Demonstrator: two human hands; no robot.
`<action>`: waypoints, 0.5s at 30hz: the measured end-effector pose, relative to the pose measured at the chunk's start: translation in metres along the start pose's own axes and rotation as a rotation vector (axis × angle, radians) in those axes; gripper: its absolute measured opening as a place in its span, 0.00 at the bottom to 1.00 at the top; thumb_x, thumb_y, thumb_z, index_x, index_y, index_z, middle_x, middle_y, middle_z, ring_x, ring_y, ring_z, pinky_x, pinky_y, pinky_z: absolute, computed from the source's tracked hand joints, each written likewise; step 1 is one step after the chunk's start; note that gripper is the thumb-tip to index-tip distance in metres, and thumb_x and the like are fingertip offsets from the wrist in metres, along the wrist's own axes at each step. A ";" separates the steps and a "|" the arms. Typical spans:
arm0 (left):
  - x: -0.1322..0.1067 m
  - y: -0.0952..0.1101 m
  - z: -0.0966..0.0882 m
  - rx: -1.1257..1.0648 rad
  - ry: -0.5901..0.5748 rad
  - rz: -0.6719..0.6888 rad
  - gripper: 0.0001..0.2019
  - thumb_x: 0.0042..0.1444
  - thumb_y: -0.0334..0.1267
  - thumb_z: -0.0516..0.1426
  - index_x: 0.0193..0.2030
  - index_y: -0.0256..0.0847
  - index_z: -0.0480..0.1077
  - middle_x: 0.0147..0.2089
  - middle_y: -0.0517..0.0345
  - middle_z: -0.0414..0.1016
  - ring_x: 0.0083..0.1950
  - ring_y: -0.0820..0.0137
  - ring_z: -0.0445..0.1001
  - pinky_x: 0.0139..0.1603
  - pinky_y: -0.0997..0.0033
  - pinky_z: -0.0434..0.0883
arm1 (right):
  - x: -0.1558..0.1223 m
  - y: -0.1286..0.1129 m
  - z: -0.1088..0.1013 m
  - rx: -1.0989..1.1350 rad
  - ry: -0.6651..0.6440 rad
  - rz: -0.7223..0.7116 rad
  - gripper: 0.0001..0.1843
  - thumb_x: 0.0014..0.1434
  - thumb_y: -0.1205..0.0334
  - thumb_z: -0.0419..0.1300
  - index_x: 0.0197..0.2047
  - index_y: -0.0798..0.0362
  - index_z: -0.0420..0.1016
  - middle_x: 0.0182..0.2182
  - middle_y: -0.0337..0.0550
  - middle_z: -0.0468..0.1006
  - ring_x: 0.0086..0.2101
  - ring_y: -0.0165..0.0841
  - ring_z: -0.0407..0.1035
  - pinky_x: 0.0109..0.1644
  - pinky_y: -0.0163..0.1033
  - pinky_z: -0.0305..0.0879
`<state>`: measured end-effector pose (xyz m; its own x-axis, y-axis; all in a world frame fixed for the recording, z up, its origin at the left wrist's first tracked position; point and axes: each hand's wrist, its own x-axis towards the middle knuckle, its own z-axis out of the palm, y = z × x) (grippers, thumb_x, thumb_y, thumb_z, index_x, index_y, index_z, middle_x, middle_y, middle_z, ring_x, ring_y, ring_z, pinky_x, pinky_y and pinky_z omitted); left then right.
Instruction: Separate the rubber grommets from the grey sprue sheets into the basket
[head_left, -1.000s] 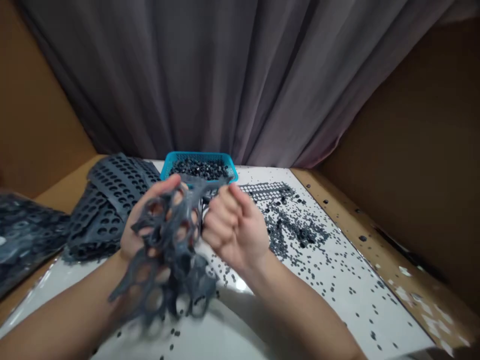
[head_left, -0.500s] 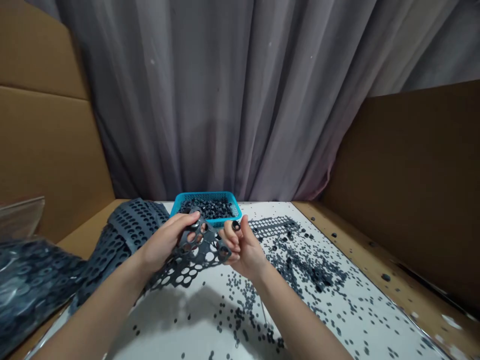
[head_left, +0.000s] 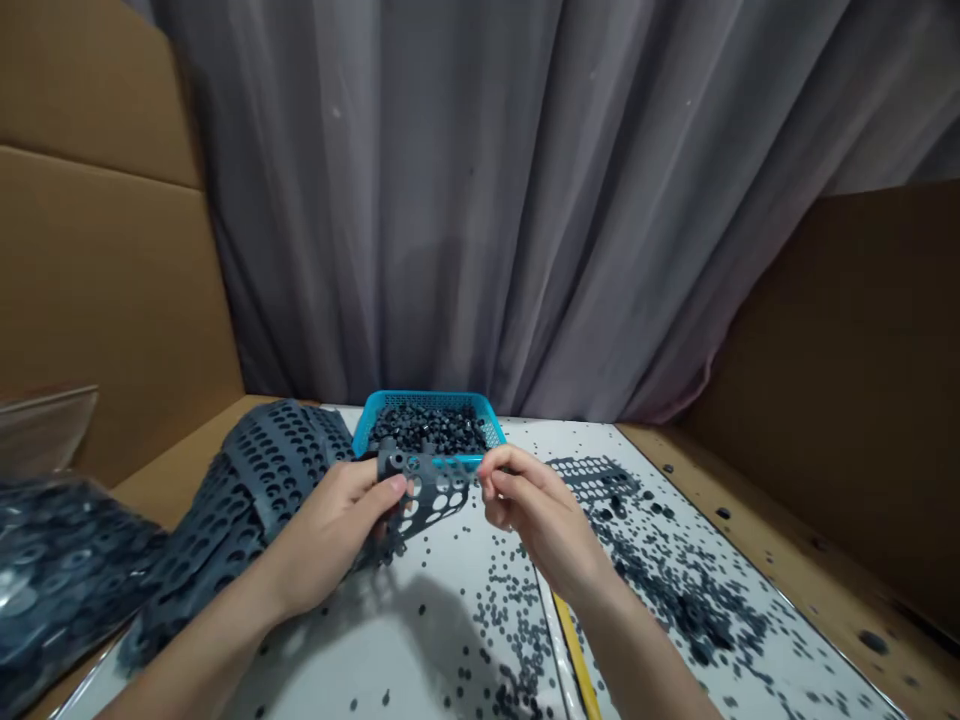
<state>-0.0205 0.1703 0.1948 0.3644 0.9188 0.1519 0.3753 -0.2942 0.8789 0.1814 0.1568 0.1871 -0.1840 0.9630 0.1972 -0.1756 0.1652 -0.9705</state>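
Observation:
My left hand (head_left: 337, 525) is closed on a dark grey perforated rubber sheet (head_left: 439, 500), its thumb pressed on the near face. The sheet is full of round holes and is held above the white table, its lower part hanging down. My right hand (head_left: 536, 505) has its fingers pinched together at the sheet's right end, which looks pulled taut. Whether a small part is also between those fingers is hidden. Just behind the sheet stands a blue plastic basket (head_left: 362, 425) holding many small black rubber pieces.
More perforated sheets (head_left: 262, 460) are piled on the left, beside a clear bag (head_left: 60, 570) of dark rings. Another punched sheet (head_left: 592, 478) lies at the back right. Small black discs (head_left: 682, 595) litter the white table (head_left: 337, 650). A yellow strip (head_left: 576, 655) shows under my right forearm. Cardboard walls flank both sides.
My right hand's fingers have closed at the sheet's right end; the black ring seen on them before is out of sight. The sheet is now stretched more level. The view has shifted slightly.

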 end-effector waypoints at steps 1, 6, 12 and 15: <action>0.000 0.001 0.003 0.023 -0.009 0.011 0.20 0.59 0.52 0.45 0.25 0.39 0.61 0.25 0.62 0.60 0.30 0.71 0.59 0.31 0.72 0.57 | -0.004 -0.002 0.004 -0.126 0.021 -0.054 0.06 0.57 0.64 0.50 0.32 0.54 0.68 0.21 0.34 0.62 0.22 0.25 0.56 0.26 0.32 0.50; -0.004 0.004 0.019 0.033 -0.084 0.089 0.23 0.61 0.51 0.40 0.23 0.39 0.60 0.26 0.60 0.64 0.31 0.70 0.61 0.33 0.72 0.59 | -0.019 -0.002 0.026 -0.826 0.010 -0.335 0.08 0.53 0.59 0.57 0.31 0.53 0.64 0.29 0.39 0.67 0.31 0.31 0.60 0.33 0.36 0.54; -0.011 0.007 0.032 0.008 -0.150 0.133 0.22 0.62 0.51 0.39 0.23 0.40 0.55 0.26 0.62 0.62 0.29 0.72 0.59 0.32 0.74 0.58 | -0.023 0.006 0.031 -1.224 0.054 -0.288 0.11 0.56 0.57 0.53 0.25 0.53 0.62 0.23 0.39 0.67 0.22 0.29 0.56 0.26 0.36 0.44; -0.009 0.002 0.038 -0.026 -0.122 0.083 0.22 0.62 0.51 0.41 0.22 0.40 0.54 0.24 0.63 0.59 0.27 0.73 0.56 0.29 0.74 0.56 | -0.025 0.008 0.030 -1.224 0.035 -0.259 0.12 0.59 0.57 0.51 0.26 0.53 0.64 0.22 0.41 0.67 0.21 0.29 0.55 0.26 0.37 0.41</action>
<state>0.0092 0.1519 0.1780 0.4947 0.8523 0.1698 0.3181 -0.3594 0.8773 0.1556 0.1281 0.1784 -0.2495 0.8745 0.4159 0.8139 0.4221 -0.3993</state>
